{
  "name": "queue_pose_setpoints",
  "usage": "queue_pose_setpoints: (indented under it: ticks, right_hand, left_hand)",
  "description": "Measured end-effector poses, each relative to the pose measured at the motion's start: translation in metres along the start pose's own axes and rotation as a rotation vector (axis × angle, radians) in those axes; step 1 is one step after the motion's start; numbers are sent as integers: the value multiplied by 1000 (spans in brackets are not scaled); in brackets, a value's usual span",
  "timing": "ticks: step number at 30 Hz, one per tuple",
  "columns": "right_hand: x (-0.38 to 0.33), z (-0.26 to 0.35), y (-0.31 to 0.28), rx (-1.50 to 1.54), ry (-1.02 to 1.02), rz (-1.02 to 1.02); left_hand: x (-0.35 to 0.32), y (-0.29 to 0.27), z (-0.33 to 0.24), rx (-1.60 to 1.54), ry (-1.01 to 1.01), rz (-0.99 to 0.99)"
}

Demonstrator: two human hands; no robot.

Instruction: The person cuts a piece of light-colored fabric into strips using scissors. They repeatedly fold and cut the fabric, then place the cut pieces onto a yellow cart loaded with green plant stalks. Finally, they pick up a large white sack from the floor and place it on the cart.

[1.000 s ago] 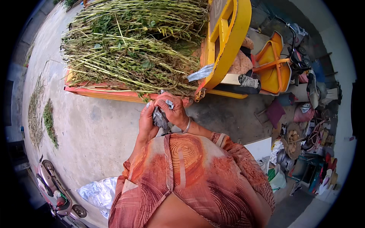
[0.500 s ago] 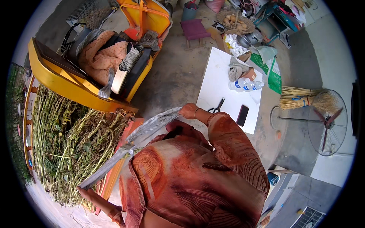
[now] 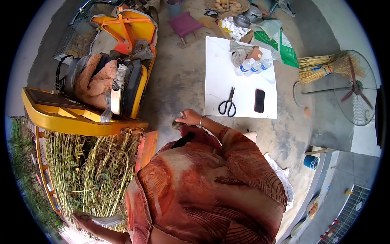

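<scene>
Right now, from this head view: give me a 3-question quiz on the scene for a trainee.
1. Multiple choice: what lies beside the black phone on the white table? A) scissors B) a hammer C) a knife
2. True or false: the left hand holds a grey strip beside the cut green plants.
3. Fill in: the right hand, close to the table's near edge, has a ___ on its wrist.

Key: 1 A, the scissors; 2 true; 3 bracelet.
</scene>
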State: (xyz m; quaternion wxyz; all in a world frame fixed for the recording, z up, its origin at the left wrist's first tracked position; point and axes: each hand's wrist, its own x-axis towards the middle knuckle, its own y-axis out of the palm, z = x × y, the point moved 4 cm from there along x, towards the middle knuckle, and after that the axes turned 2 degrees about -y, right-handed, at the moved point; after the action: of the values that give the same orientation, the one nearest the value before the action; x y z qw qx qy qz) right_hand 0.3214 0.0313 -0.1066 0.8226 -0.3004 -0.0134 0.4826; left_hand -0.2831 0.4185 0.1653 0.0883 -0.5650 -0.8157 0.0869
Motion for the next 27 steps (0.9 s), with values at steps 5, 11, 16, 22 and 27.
queue_pose_setpoints:
  ticks: [5, 11, 16, 22, 27]
  right_hand:
    - [34, 214, 64, 474, -420, 403]
    - [15, 262, 93, 495, -608, 247]
    - [-7, 242, 86, 725, -495, 122]
    - [-54, 144, 62, 1058, -308, -170]
    - [-121, 57, 40, 1147, 14, -251]
  left_hand:
    - [-212, 216, 26, -200, -188, 839]
    - [-290, 256, 16, -23, 46, 1051]
    - [-304, 244, 37, -38, -78, 1118]
    - [-370, 269, 70, -23, -178, 1225]
    - [-445, 288, 90, 157, -257, 1457]
